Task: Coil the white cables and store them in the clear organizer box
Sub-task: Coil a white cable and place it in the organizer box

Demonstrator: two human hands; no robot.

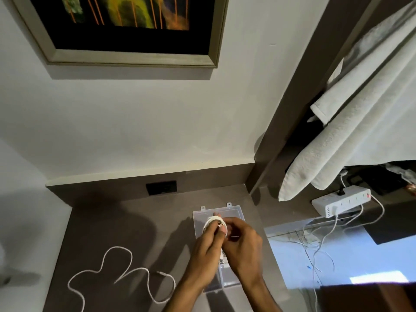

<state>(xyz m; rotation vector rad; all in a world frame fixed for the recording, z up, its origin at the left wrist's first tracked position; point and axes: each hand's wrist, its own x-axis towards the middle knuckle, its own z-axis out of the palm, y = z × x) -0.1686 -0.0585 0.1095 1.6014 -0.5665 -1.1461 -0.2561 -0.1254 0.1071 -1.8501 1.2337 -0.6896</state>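
Head view: fingers [221,230] of both hands clamped on white coil [212,222] above clear organizer box [238,211] on desk [112,226]. Best kept pinched tight, tail tucked, then lowered in. Second cable [122,272] loose, near left.

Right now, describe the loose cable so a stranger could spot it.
On the brown desk, look left of the clear box and both hands. The loose cable lies there in open wavy loops, uncoiled and untouched, unlike the coil being held.

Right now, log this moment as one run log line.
step: coiling | left hand + right hand: hold coiled white cable over open clear organizer box | loose white cable: uncoiled on desk
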